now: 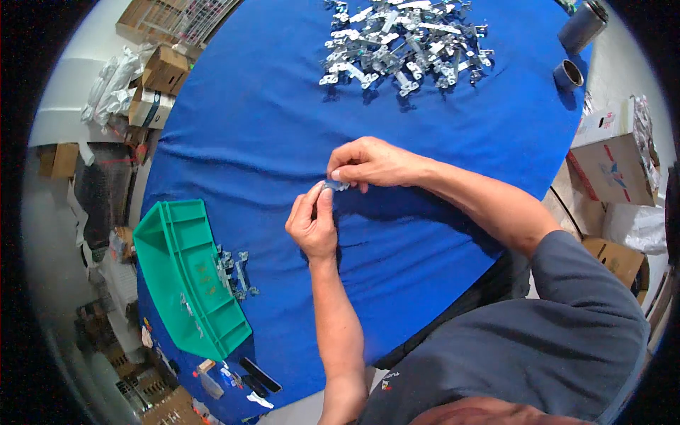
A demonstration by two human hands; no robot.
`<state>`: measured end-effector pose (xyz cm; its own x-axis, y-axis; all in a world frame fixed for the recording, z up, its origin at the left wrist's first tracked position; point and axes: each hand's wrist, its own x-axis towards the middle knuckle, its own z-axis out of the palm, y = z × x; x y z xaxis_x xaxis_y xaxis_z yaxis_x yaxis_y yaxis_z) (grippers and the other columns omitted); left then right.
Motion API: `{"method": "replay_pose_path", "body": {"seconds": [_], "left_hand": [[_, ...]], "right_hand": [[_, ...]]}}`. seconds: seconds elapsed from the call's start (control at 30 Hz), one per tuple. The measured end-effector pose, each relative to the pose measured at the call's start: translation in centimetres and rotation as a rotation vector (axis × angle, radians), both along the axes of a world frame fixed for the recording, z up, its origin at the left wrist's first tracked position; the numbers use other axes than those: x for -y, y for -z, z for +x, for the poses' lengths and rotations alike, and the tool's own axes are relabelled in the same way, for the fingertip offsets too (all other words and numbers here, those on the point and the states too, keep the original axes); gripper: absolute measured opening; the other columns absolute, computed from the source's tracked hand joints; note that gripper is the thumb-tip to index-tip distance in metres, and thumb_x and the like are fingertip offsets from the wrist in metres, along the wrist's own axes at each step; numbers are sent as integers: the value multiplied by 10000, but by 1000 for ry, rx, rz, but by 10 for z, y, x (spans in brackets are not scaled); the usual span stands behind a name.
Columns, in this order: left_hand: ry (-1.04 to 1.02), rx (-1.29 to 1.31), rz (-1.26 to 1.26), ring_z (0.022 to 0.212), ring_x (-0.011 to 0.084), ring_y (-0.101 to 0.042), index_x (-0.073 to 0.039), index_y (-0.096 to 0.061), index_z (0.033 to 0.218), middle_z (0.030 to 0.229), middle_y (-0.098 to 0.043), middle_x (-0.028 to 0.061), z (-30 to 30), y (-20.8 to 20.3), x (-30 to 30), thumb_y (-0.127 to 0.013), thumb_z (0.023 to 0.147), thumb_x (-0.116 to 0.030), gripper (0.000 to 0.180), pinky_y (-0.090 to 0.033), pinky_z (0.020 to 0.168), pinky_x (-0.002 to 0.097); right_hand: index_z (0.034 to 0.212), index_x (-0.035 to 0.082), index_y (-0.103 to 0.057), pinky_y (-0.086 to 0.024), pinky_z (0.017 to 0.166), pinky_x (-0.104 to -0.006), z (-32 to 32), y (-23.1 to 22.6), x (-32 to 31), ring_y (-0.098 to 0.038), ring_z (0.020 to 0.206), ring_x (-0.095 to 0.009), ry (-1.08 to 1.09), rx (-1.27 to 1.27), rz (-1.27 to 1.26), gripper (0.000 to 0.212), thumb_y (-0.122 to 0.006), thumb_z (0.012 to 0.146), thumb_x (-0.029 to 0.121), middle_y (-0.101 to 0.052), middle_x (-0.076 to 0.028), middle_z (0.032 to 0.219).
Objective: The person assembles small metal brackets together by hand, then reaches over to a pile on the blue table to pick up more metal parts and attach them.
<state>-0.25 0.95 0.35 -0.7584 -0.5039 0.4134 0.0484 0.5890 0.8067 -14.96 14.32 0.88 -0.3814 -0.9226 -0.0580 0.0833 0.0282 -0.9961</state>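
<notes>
The small metal part (336, 185) was mostly hidden between fingertips, its shape unclear. The heap of metal brackets (404, 42) ran off the top edge.

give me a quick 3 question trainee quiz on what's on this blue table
1. True or false: both hands pinch the same small metal part.
2. Where does the big pile of metal parts lie? A) at the far side of the table B) inside the green bin C) on the floor
3. Fill in: a few metal parts lie on the blue cloth just to the right of the green ____.

Key: 1 true: the left hand and the right hand meet on it, fingers closed. 2 A. 3 bin.
</notes>
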Motion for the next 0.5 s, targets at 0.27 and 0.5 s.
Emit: {"method": "replay_pose_path", "body": {"seconds": [0.27,0.5], "left_hand": [[-115,-66,32,737,99,-592,18,-730,1007,834,-683,55,-3,-2,-2,-709,892,-59,140,-465,666,238],[-116,-109,39,665,74,-542,18,-724,1009,807,-658,24,2,7,4,-703,909,-77,140,-421,582,229]], "right_hand": [[1008,29,-650,-391,467,-193,-1,-8,-5,-525,617,-47,116,65,121,194,-586,978,210,-604,9,768],[965,-5,-668,-477,575,-269,6,-6,0,-570,649,-91,39,-69,86,187,-610,942,171,-655,-26,784]]}}
